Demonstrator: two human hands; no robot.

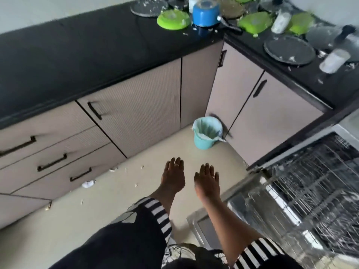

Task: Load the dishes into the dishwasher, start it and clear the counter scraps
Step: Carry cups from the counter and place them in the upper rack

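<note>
My left hand (173,176) and my right hand (207,180) hang side by side over the beige floor, palms down, fingers apart, holding nothing. To the right the dishwasher (303,183) stands with its door folded down and its wire rack pulled out. Dirty dishes crowd the black counter (97,51) at the far corner: a blue pot (205,14), green plates (172,19), a dark plate (289,49), a grey plate (148,6) and tipped glasses (334,61). White scraps speckle the counter around them.
A teal bucket (207,133) lined with a bag stands on the floor in the cabinet corner. White scraps (88,183) lie on the floor below the drawers (52,162). Beige cabinet doors run along both counter sides.
</note>
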